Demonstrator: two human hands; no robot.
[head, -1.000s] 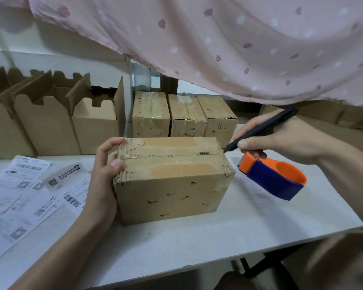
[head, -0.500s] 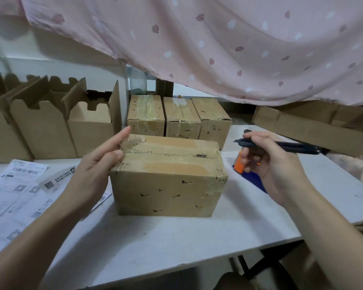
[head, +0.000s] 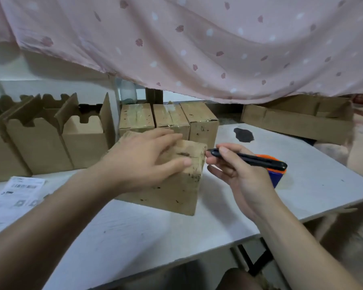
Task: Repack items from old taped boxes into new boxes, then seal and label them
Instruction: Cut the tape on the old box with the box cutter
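Old taped box (head: 176,191) sits mid-table on the white tabletop (head: 145,233); left hand (head: 143,160) lies flat on its top, fingers spread, and right hand (head: 241,178) pinches a black cutter (head: 254,160) with its tip at the box's right top edge. Worn corrugated card, probably stiff but tape-slick, weight unknown; best steadied from above or gripped by both end faces. Tape dispenser (head: 276,177) behind the right hand, open new boxes (head: 84,143) left, three taped boxes (head: 170,119) behind, shipping labels (head: 17,191) far left, pink cloth (head: 197,49) low overhead.

A pink cloth (head: 197,38) with small leaf prints hangs over the white table (head: 134,237). A dark stain (head: 244,135) lies on its far right part. A pale bottle (head: 128,92) stands behind.
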